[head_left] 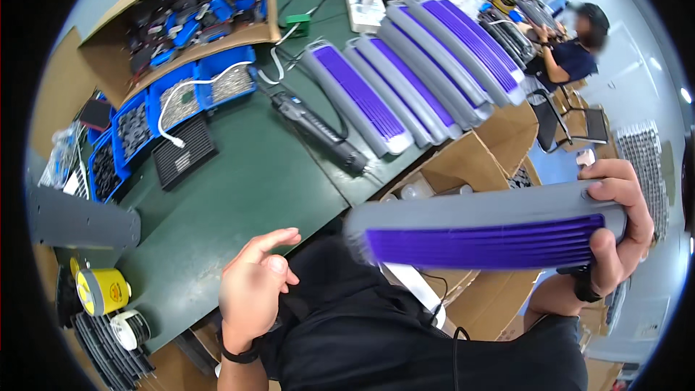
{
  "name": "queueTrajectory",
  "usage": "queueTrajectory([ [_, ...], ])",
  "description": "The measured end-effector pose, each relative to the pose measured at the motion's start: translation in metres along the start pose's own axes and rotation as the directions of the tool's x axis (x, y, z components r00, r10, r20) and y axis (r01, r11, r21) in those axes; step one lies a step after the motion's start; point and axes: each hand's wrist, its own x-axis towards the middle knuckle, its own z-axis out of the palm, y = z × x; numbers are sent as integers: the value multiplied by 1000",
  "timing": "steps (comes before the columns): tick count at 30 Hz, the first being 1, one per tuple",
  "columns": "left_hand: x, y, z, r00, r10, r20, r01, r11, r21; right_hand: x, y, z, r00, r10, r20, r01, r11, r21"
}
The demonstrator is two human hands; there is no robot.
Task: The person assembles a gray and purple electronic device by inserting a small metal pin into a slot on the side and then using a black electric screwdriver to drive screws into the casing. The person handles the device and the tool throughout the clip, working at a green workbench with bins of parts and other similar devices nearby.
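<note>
My right hand (624, 221) grips one end of a long grey housing (463, 210) with a purple ribbed panel, holding it level above an open cardboard box. The fingers wrap over its right end and the thumb presses near the purple panel. Over the table's near edge, my left hand (253, 286) is open with nothing in it, its index finger stretched out and the others partly bent. It is apart from the housing. Several similar grey and purple housings (362, 94) lie side by side on the green table (239, 181). Left of them rests a black electric screwdriver (318, 130).
Blue bins (134, 130) of small parts stand at the back left, below a cardboard box (275, 0) of blue and black pieces. A black ribbed tray (184, 152) lies before them. A yellow roll (103, 291) sits at far left. Another person (579, 51) sits at the back right.
</note>
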Motion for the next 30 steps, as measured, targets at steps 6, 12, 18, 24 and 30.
queueTrajectory([
  [6,-11,-11,-6,983,-136,-124,154,977,145,-28,128,15,951,112,289,28,897,-442],
  [12,-16,-29,-40,933,-85,-350,206,923,325,-117,349,96,932,262,250,-9,708,-706],
  [18,-11,-72,-68,852,-45,-522,274,888,369,-191,455,203,853,415,316,-64,684,-726],
  [24,6,-80,-43,762,98,-640,311,812,494,-268,510,277,721,595,354,-126,616,-778],
  [30,-5,-77,-33,718,153,-679,390,719,575,-327,542,309,710,588,388,-103,632,-768],
])
